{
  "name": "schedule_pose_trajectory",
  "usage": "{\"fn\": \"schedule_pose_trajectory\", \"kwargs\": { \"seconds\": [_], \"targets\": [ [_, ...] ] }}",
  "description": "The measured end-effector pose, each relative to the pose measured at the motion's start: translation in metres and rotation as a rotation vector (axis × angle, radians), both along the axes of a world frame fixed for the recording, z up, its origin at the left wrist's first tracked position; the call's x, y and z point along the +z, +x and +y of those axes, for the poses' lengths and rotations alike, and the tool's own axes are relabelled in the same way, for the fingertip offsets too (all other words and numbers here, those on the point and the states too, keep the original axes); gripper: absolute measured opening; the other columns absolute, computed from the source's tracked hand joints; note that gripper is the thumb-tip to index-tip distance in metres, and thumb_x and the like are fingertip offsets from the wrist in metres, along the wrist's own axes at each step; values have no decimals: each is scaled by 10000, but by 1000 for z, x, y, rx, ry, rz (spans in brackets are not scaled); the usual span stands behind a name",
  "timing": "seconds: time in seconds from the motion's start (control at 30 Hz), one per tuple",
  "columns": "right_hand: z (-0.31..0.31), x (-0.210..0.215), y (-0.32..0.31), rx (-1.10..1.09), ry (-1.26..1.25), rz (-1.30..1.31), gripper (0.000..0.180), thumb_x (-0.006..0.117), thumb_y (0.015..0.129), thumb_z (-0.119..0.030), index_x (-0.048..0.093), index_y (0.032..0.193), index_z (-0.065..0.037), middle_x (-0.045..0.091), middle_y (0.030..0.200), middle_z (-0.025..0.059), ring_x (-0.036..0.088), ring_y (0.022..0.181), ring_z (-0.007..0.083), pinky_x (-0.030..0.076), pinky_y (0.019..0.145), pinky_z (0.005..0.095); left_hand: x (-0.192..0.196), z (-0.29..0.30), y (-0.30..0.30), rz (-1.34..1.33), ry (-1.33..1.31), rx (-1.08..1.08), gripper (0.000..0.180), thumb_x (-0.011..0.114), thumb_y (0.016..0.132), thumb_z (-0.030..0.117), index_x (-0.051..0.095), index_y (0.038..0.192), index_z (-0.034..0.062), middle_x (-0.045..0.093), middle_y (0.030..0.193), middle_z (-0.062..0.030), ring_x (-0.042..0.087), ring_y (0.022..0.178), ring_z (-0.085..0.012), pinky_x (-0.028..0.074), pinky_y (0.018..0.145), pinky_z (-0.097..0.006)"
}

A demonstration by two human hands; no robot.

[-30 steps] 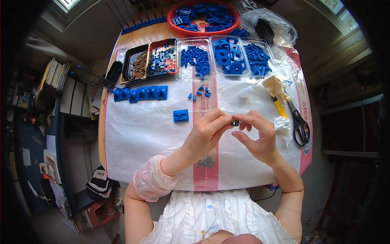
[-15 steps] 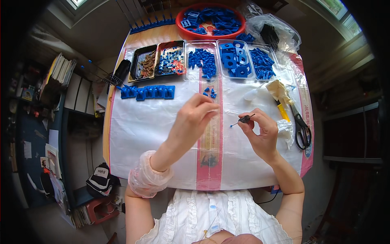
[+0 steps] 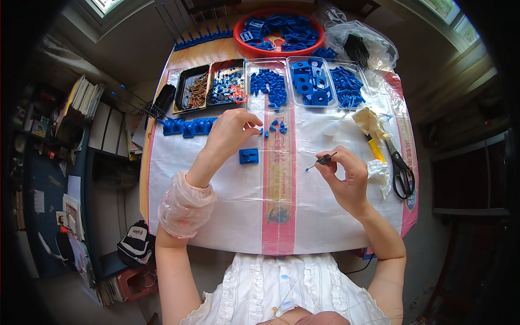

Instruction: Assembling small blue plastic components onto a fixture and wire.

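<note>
- Two hands worked well apart over the table: the left [image 3: 230, 130] and the right [image 3: 349, 176].
- One dark spring [image 3: 324, 159], on one thin rod with a blue tip [image 3: 307, 169], was pinched between the right thumb and forefinger, at that hand's ten o'clock.
- From the left hand, the spring lay between three and four o'clock.
- The left thumb and forefinger were slightly parted, beside about six loose blue pegs [image 3: 283, 130] at three o'clock; contact could not be told.
- One blue block [image 3: 249, 156] sat at the left hand's five o'clock.
- Two black trays [image 3: 187, 77] held screws [image 3: 197, 93] and nuts [image 3: 227, 85].
- Three clear boxes [image 3: 317, 107] held blue parts.
- One red basin [image 3: 279, 53], at the table's twelve o'clock, held more.
</note>
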State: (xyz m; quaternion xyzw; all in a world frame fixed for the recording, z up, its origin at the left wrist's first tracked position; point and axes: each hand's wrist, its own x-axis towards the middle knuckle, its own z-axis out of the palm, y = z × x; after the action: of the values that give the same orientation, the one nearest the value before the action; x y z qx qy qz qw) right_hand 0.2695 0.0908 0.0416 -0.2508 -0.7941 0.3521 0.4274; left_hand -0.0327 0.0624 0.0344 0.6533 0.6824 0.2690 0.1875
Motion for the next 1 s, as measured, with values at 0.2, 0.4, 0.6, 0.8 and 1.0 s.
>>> {"fn": "schedule_pose_trajectory", "kwargs": {
  "seconds": [0.2,0.4,0.6,0.8,1.0],
  "targets": [
    [-1,3,0,-6,-17,3,212,813,820,64,747,1012,4,660,805,55,577,667,118,464,594,259,-10,8,-2,33,-39,-81,206,817,794,50,823,999,64,742,877,-140,703,795,-254,551,749,-360],
    [-1,3,1,-8,-31,7,199,809,825,63,748,1005,3,663,814,54,578,671,118,467,599,258,-17,4,-4,110,79,-92,147,764,858,90,795,990,35,744,903,-152,705,857,-345,552,795,-428],
    [-1,3,0,-6,-29,6,194,810,829,59,746,1003,3,668,821,57,583,678,116,474,606,259,6,-4,9,-46,204,-57,91,717,951,86,748,1011,26,746,951,-101,712,823,-220,561,773,-329],
    [0,4,0,-26,-23,-13,204,815,826,54,742,1009,0,672,822,58,588,679,117,477,607,262,29,-16,54,-1148,-21,-114,187,611,1080,171,670,1167,16,712,971,-40,668,859,-90,568,836,-257],
    [0,5,-4,-18,-17,-11,217,821,824,46,742,1020,-6,667,813,55,589,674,124,476,603,268,28,-17,65,-1664,-297,-189,233,567,1107,228,648,1190,26,687,1011,-28,641,857,-62,556,857,-230]
  ]
}}
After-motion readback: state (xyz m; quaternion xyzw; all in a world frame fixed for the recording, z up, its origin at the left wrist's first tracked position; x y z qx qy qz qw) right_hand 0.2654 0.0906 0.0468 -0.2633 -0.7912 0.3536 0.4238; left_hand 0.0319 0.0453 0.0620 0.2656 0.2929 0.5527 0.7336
